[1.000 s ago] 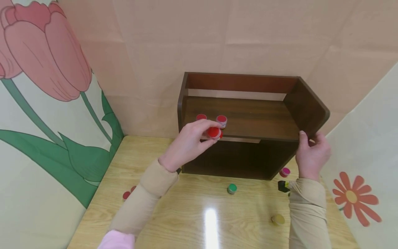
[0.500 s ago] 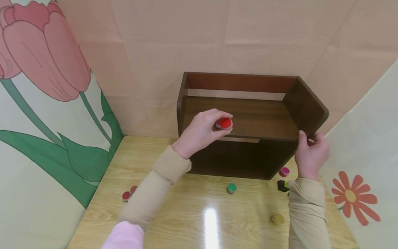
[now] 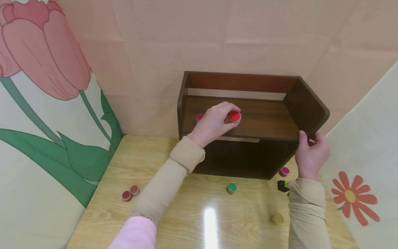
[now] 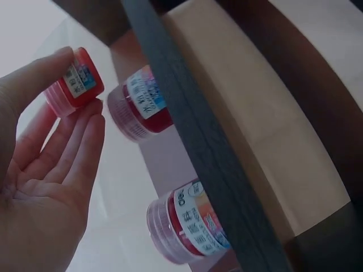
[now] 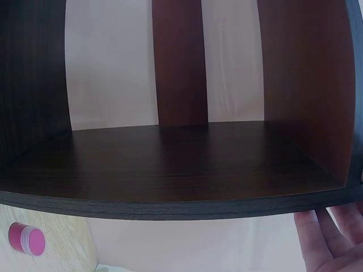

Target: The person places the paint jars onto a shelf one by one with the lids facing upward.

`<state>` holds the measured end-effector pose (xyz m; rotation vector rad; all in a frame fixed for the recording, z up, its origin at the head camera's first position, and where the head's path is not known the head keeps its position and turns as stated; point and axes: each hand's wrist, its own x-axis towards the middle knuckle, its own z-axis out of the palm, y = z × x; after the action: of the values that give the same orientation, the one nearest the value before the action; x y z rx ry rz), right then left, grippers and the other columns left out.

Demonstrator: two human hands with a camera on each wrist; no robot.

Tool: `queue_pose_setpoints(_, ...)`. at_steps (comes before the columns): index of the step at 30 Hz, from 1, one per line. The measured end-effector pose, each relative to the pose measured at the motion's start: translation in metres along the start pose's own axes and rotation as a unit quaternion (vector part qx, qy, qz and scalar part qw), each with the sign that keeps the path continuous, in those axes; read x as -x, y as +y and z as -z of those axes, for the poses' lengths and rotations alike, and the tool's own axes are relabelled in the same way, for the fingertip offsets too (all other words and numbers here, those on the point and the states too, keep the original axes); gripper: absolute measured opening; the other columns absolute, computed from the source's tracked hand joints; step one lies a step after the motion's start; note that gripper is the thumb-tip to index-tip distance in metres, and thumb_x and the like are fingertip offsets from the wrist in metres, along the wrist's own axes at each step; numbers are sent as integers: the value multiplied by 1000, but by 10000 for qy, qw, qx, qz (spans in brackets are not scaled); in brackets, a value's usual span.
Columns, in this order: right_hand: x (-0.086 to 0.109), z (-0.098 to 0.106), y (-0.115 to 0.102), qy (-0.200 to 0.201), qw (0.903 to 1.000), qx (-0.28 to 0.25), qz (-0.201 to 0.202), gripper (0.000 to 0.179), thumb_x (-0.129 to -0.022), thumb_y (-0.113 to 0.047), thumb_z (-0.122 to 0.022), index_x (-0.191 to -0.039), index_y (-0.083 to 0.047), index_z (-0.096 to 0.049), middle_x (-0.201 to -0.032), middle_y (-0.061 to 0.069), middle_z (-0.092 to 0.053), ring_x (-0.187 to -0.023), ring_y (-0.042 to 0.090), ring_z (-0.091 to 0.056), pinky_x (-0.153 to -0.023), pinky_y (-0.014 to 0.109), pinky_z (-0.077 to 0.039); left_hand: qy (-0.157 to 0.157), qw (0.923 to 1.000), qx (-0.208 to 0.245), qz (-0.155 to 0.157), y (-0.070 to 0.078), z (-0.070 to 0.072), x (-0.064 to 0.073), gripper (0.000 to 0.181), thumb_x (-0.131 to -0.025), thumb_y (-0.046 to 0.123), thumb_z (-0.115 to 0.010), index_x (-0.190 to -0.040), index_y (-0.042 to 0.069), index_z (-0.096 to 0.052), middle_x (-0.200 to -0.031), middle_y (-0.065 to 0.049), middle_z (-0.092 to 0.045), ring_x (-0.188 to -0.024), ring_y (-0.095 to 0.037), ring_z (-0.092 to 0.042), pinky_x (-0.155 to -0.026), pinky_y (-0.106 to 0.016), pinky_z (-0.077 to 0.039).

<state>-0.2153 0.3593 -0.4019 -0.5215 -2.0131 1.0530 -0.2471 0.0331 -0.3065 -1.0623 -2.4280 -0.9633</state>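
Observation:
A small paint jar with a red lid [image 3: 235,117] is pinched between the thumb and fingers of my left hand [image 3: 212,124], above the front part of the upper board of a dark brown shelf [image 3: 264,124]. Two red paint jars stand on that board: the left wrist view shows one jar [image 4: 144,102] beside the held jar and another jar [image 4: 184,224] farther off. In the head view one red jar [image 3: 200,118] shows; my left hand hides the other. My right hand [image 3: 312,154] grips the front edge of the shelf's right side panel, thumb inside, fingers outside.
On the wooden table [image 3: 186,214] are a green-lidded jar [image 3: 231,188], a yellow jar [image 3: 277,219] and a magenta jar [image 3: 284,172] beside the shelf. A red jar [image 3: 126,195] and a brownish-red jar [image 3: 134,190] stand at the left. Cloth-covered walls surround the table.
My left hand has carried the red paint jar rightward and farther back over the shelf's upper board. The right hand stays on the side panel.

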Motion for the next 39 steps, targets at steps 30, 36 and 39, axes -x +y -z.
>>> queue_pose_setpoints(30, 0, 2, 0, 3, 10000, -77, -32, 38, -97, -35, -68, -112, -1, -72, -99, -3, -69, -78, -5, -58, -75, 13, -47, -540, 9844, -1649, -299, -5, -29, -11, 38, -96, 28, -74, -127, 6, -70, -118, -4, -67, -108, -17, -59, -97, -19, -46)
queue_pose_setpoints(36, 1, 2, 0, -15, 9999, -81, -84, 37, -97, -36, -68, -113, -2, -72, -101, -3, -69, -79, -4, -59, -75, 13, -47, -647, 9830, -1704, -231, -6, -30, -11, 40, -97, 30, -73, -130, 7, -69, -120, -4, -67, -110, -17, -58, -97, -18, -46)
queue_pose_setpoints(39, 2, 2, -2, -22, 9999, -81, -98, 39, -97, -36, -69, -114, -1, -72, -98, -8, -67, -80, -3, -59, -76, 13, -48, -747, 9818, -1738, -169, -6, -30, -12, 42, -98, 31, -71, -132, 8, -68, -123, -4, -67, -112, -17, -58, -98, -17, -45)
